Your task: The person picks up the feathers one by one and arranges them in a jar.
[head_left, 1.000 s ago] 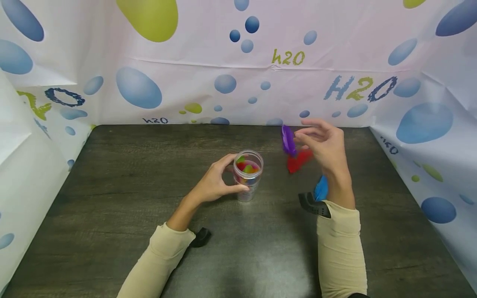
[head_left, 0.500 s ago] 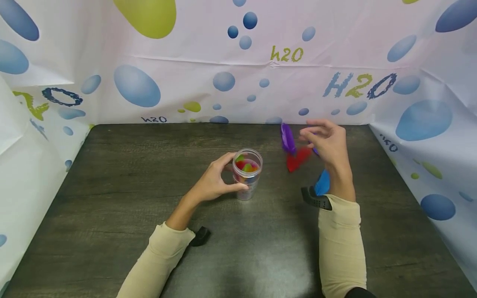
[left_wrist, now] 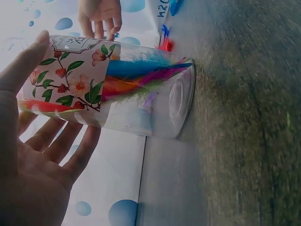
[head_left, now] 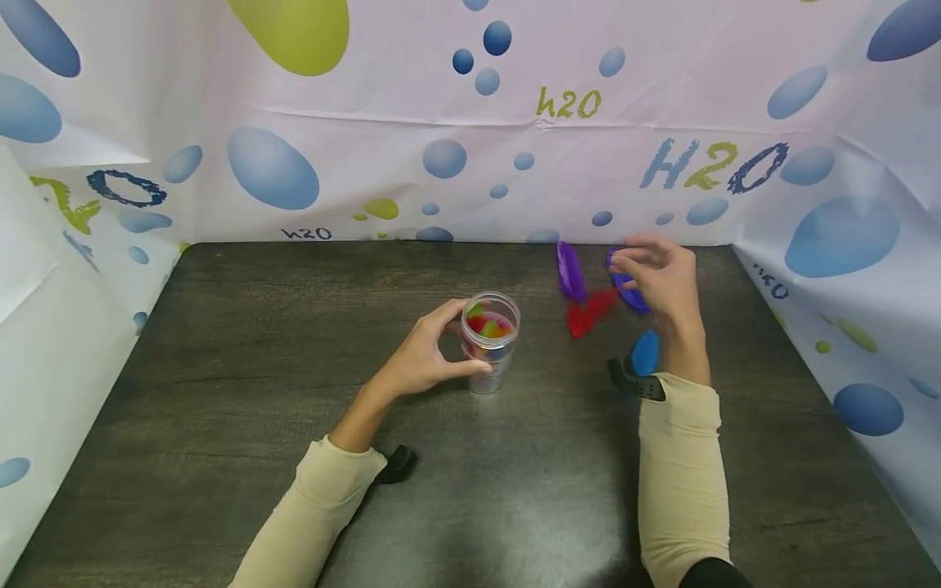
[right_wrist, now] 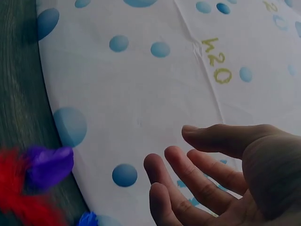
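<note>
White sheeting (head_left: 367, 167) printed with blue and green drops and "h2O" lettering backs a dark wood-grain tabletop (head_left: 279, 327), where a person in pale sleeves (head_left: 682, 474) is at work among coloured feathers. The left hand (head_left: 422, 357) grips a clear cup (head_left: 503, 357), its thumb and fingers curled around the side; the cup stands upright, a floral print (left_wrist: 70, 77) around its upper part and bright feathers (head_left: 488, 328) inside. To its right, the right hand (head_left: 662, 282) hangs above the tabletop, fingers loosely bent and holding nothing. A blue-violet feather (head_left: 636, 300) lies partly hidden behind those fingers; a purple feather (head_left: 571, 272) and a red feather (head_left: 588, 313) lie between the two hands, nearer the right, and a light-blue feather (head_left: 645, 353) beside the right wrist. Things so light could likely scatter if the right hand swept past quickly, and a thin one could slip from a careless pinch. An uneven pull by the left hand could tip the cup and spill its load.
</note>
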A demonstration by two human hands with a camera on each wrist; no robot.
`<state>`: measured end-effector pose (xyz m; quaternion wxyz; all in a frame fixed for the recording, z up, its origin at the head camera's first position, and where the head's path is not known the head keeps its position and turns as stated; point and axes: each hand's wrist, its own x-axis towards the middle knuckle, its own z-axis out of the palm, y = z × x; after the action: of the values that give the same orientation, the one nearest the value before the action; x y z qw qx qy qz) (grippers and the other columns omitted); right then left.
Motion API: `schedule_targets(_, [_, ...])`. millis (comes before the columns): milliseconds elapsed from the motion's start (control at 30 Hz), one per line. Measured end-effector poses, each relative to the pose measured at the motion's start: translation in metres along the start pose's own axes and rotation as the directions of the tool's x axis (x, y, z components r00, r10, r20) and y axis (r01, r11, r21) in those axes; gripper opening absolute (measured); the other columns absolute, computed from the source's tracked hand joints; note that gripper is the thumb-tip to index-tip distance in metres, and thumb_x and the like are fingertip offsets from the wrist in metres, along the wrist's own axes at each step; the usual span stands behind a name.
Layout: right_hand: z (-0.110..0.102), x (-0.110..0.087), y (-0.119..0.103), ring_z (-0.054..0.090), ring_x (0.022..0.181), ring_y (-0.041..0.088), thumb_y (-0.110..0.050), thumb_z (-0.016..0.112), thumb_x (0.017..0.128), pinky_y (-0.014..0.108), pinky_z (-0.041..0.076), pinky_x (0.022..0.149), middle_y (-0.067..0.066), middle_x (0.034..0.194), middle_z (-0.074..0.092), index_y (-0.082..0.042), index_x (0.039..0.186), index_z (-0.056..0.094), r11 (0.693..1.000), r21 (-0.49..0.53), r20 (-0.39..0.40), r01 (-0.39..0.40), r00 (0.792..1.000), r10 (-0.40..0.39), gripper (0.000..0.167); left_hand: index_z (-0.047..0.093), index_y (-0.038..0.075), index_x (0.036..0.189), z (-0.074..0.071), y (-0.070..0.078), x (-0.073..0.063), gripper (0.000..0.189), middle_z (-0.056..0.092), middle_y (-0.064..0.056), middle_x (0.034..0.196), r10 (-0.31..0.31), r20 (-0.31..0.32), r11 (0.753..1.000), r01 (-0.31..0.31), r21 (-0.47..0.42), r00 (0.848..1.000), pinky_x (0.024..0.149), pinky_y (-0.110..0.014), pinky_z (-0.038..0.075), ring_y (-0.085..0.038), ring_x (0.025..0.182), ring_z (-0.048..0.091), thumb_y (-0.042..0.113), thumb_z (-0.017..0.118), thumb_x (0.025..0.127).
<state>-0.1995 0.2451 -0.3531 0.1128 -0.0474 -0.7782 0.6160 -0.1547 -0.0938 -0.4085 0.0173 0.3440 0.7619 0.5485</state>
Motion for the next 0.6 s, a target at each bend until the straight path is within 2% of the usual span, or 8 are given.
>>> schedule_targets(67, [-0.004,0.003,0.002,0.073,0.075,0.003,-0.005,0.074,0.096,0.019,0.059,0.063,-0.014,0.084,0.074,-0.014,0.107,0.07,1.0,-0.006,-0.003,-0.014,1.0,0.014,0.015,0.052,-0.002,0.145,0.0,0.0,0.001,0.096,0.061,-0.016,0.135,0.004,0.0,1.0,-0.004,-0.001,1.0,0.099,-0.042,0.056,-0.028,0.118,0.062,0.065,0.078,0.083])
schedule_targets(133, [-0.007,0.004,0.004,0.072,0.076,0.002,-0.005,0.073,0.097,0.019,0.059,0.064,-0.016,0.084,0.073,-0.014,0.108,0.069,0.999,-0.037,-0.007,-0.032,0.999,0.032,0.015,0.052,-0.002,0.145,0.0,0.0,0.0,0.1,0.062,-0.015,0.134,0.003,-0.002,1.0,-0.003,0.003,1.0,0.099,-0.043,0.056,-0.028,0.118,0.061,0.071,0.074,0.081])
schedule_targets(167, [-0.007,0.005,0.006,0.072,0.077,0.001,-0.006,0.072,0.098,0.019,0.059,0.065,-0.017,0.084,0.072,-0.014,0.109,0.069,0.998,-0.054,-0.008,-0.043,0.999,0.042,0.014,0.052,-0.003,0.145,0.0,0.0,0.0,0.096,0.062,-0.015,0.134,0.002,-0.004,1.0,-0.002,0.003,1.0,0.099,-0.043,0.056,-0.028,0.118,0.062,0.066,0.077,0.083])
schedule_targets(267, [-0.009,0.007,0.009,0.07,0.08,0.0,-0.008,0.07,0.099,0.018,0.059,0.066,-0.019,0.085,0.07,-0.013,0.11,0.068,0.993,-0.091,-0.009,-0.07,0.998,0.069,0.013,0.052,-0.003,0.145,0.001,0.0,-0.001,0.081,0.062,-0.015,0.134,-0.01,-0.008,1.0,0.01,0.011,1.0,0.099,-0.042,0.056,-0.028,0.119,0.062,0.038,0.088,0.085])
schedule_targets(367, [-0.01,0.01,0.015,0.068,0.081,0.0,-0.008,0.07,0.099,0.017,0.058,0.066,-0.022,0.084,0.068,-0.008,0.115,0.068,0.988,-0.129,-0.008,-0.082,0.997,0.081,0.016,0.052,-0.003,0.144,0.001,0.001,0.0,0.076,0.062,-0.015,0.133,-0.017,-0.011,1.0,0.017,0.016,1.0,0.098,-0.041,0.056,-0.027,0.117,0.062,0.007,0.09,0.079])
schedule_targets(400, [-0.01,0.011,0.017,0.068,0.081,0.0,-0.009,0.07,0.099,0.018,0.059,0.067,-0.022,0.083,0.067,-0.004,0.118,0.067,0.987,-0.14,-0.011,-0.085,0.996,0.084,0.019,0.052,-0.003,0.144,0.002,0.001,0.0,0.077,0.062,-0.015,0.133,-0.018,-0.011,1.0,0.019,0.018,1.0,0.098,-0.041,0.056,-0.027,0.117,0.062,0.004,0.09,0.078])
schedule_targets(500, [-0.011,0.014,0.023,0.066,0.082,0.001,-0.01,0.068,0.101,0.019,0.06,0.069,-0.018,0.087,0.067,0.006,0.127,0.064,0.975,-0.198,-0.017,-0.097,0.995,0.096,0.03,0.052,-0.002,0.145,0.001,0.001,0.001,0.076,0.062,-0.015,0.133,-0.015,-0.006,1.0,0.015,0.014,1.0,0.098,-0.041,0.056,-0.027,0.117,0.062,0.012,0.091,0.081])
schedule_targets(600, [-0.011,0.016,0.029,0.065,0.085,0.003,-0.011,0.064,0.103,0.021,0.061,0.072,0.0,0.102,0.071,0.009,0.132,0.062,0.963,-0.244,-0.019,-0.114,0.993,0.113,0.035,0.052,-0.002,0.145,0.001,0.001,0.002,0.082,0.062,-0.015,0.134,-0.007,-0.003,1.0,0.007,0.004,1.0,0.098,-0.041,0.056,-0.028,0.117,0.062,0.041,0.087,0.085])
